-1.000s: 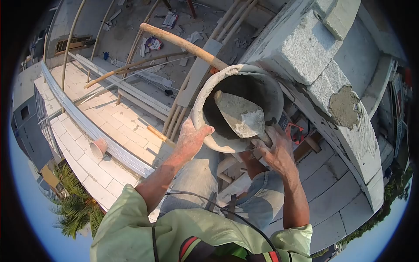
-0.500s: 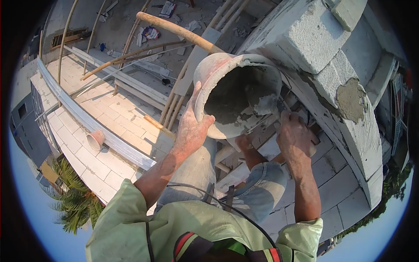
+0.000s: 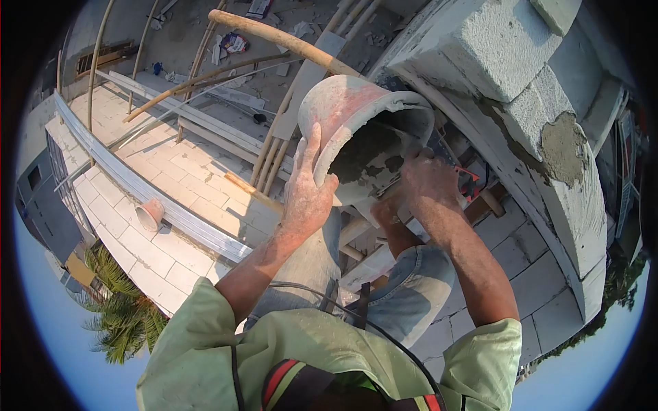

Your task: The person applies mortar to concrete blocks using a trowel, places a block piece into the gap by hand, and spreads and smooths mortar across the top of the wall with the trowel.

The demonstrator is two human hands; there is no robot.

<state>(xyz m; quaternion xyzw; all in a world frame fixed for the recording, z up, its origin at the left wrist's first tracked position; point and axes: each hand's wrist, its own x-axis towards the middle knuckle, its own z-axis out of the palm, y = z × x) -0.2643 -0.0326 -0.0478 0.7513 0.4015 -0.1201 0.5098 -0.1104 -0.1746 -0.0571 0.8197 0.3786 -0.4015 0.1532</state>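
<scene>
Head view: the left hand (image 3: pixel 307 192) clamps the tilted, mortar-smeared bucket (image 3: pixel 336 103) at its rim. The right hand (image 3: pixel 430 179) curls at its opening, its grip hidden.

In the lower left of my view, I see a palm tree (image 3: pixel 113 308); above it, a small pinkish bucket (image 3: pixel 150 214) beside long metal strips (image 3: pixel 147 179).

Rough, matt mortar coats the bucket (image 3: pixel 343 103); the pole (image 3: pixel 288 42) looks like smooth wood.
</scene>
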